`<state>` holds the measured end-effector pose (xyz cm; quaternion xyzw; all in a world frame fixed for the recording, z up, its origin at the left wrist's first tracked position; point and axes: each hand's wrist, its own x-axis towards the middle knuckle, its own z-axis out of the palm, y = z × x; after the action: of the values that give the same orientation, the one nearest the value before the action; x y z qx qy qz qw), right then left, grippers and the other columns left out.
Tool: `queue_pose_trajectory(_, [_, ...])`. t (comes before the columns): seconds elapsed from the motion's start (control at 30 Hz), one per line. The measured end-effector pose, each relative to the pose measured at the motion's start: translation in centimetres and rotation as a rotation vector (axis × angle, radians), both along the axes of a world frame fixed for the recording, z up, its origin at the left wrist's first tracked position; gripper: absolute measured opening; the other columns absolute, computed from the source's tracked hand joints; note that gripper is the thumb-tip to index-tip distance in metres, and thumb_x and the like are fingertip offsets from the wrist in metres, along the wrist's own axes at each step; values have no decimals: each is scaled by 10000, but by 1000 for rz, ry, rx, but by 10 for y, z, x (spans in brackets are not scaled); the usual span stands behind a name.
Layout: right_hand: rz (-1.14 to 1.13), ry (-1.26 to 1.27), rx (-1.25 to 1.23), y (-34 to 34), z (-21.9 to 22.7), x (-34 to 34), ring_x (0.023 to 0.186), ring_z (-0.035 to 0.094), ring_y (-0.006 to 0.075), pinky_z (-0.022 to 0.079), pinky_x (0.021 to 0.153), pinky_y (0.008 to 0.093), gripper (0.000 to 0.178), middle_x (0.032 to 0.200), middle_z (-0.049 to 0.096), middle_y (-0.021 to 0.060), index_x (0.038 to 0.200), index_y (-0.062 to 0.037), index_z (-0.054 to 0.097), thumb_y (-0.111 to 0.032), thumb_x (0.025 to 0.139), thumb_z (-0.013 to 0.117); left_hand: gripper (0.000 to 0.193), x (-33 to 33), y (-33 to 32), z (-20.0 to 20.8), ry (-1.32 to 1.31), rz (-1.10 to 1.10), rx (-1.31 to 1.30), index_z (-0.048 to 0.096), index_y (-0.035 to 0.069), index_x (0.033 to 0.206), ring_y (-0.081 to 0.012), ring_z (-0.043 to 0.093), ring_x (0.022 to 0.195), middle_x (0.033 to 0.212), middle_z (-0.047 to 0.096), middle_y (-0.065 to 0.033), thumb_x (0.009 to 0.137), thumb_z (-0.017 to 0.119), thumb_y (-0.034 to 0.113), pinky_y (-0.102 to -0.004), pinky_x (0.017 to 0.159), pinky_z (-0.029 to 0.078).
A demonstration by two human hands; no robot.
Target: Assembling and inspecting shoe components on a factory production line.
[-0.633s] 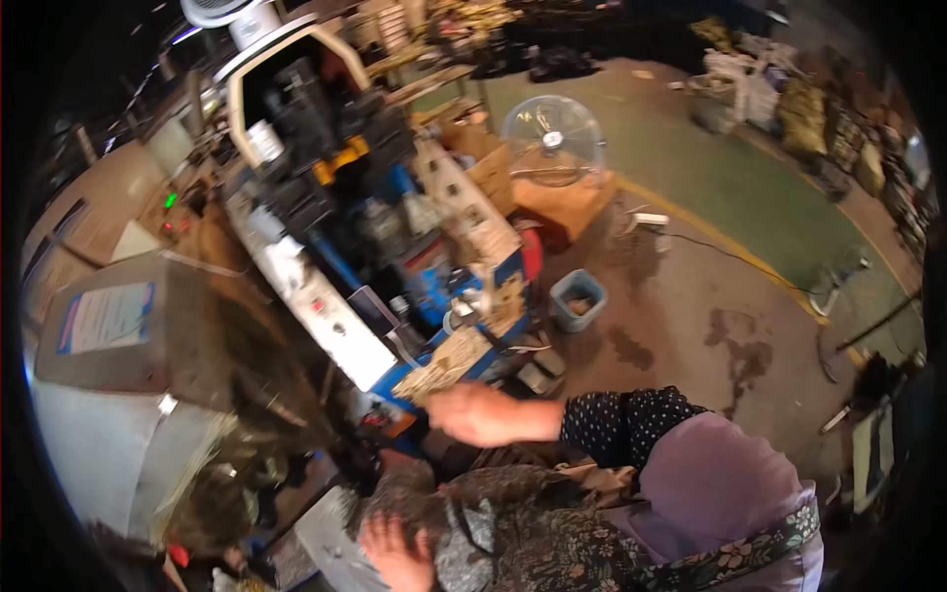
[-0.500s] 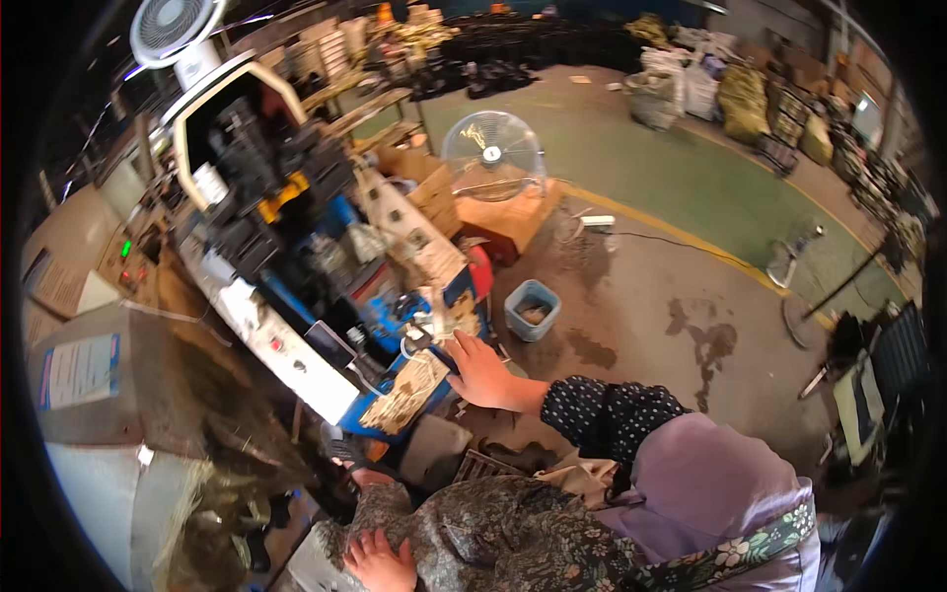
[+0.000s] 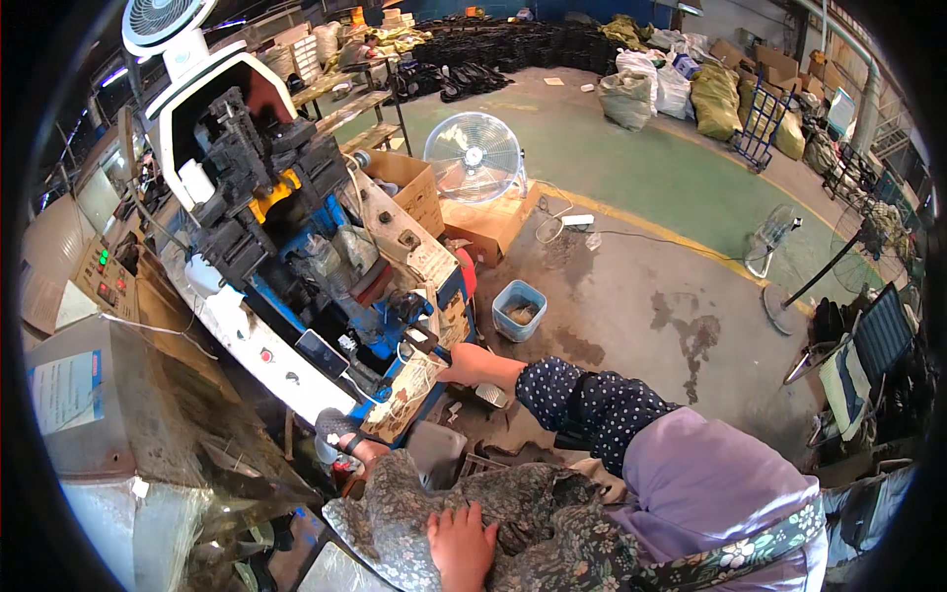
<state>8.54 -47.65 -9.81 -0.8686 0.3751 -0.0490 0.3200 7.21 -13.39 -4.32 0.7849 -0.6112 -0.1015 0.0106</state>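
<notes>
My left hand (image 3: 462,549) lies flat on the floral apron (image 3: 395,533) over my lap, fingers out and nothing in them. My right hand (image 3: 473,366), below a dark polka-dot sleeve (image 3: 592,400), is at the near right corner of a blue-and-white machine (image 3: 306,380). Its fingers are turned down and hidden, so I cannot see whether they hold anything. Beside it is a worn, stained board (image 3: 409,390). A phone (image 3: 323,353) with a white cable rests on the machine. Farther back stand black clamp-like parts around a yellow piece (image 3: 273,195).
A blue bucket (image 3: 519,311) stands on the floor beyond my right hand. Behind it a round fan (image 3: 474,158) sits by cardboard boxes (image 3: 483,222). Stuffed sacks (image 3: 627,97) line the far wall. A control panel (image 3: 107,276) is on the left. My sandalled foot (image 3: 347,434) is beside the machine.
The view has shifted slightly. My right hand has gone from outstretched fingers at the machine's corner to a lower, turned-down pose. My left hand has slid rightward across the apron.
</notes>
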Motion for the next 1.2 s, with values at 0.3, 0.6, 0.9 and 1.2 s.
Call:
queue_pose_trajectory(0.3, [124,100,21,-23,-61,28,726,701,340,566,638,451,137,791,698,211,749,-4,715,-121,760,645,416,-1,-52,-2,140,-389,16,658,36,1188,-338,605,1077,1134,681,-148,951,609,374,-502,1034,409])
queue_pose_trajectory(0.6, [-105,-58,-9,-3,-38,19,779,701,382,566,639,461,132,811,700,211,764,9,709,-105,697,701,393,-26,-109,-38,354,-822,16,594,11,1228,-339,650,827,1167,655,-176,957,633,294,-456,759,537])
queue_pose_trajectory(0.9, [-124,12,69,0,-28,19,825,716,367,580,684,432,136,863,714,216,805,24,725,-85,730,694,385,-26,-107,-28,479,-763,-175,578,-21,1227,-364,629,980,1163,644,-193,960,634,252,-454,863,516])
queue_pose_trajectory(1.2, [-128,-86,35,3,-34,19,793,706,384,570,681,457,114,824,705,222,775,19,723,-67,732,662,279,-33,-115,-31,454,-775,-117,588,-2,994,-354,605,835,929,607,-170,914,656,256,-462,742,493])
